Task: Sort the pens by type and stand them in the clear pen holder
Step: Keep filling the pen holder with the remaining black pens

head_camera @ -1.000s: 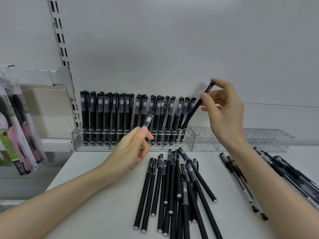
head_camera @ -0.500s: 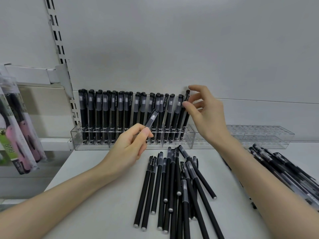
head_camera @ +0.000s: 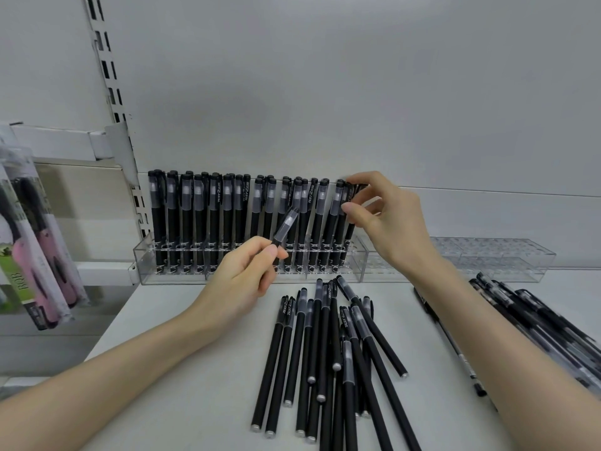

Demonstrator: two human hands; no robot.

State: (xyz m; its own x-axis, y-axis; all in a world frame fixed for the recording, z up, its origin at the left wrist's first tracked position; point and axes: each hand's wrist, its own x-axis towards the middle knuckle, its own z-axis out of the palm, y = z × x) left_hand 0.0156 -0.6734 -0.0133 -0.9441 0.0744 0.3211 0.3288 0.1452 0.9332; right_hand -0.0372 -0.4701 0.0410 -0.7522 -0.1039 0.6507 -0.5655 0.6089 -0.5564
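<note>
r hand (head_camera: 387,222) pinches the cap of the end pen (head_camera: 350,232), which stands at the right end of the row in the holder (head_camera: 357,266). l hand (head_camera: 240,281) pinches a 2nd pen (head_camera: 286,227), tilted, cap up, in front of the row. loose pile (head_camera: 325,346) lies on the shelf (head_camera: 195,369).

black pens (head_camera: 328,349) lie loose before the part-filled clear pen holder (head_camera: 357,266).

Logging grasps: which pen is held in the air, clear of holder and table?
The tilted pen pinched by the left hand, in front of the row. The end pen that the right hand pinches stands in the clear holder.
</note>
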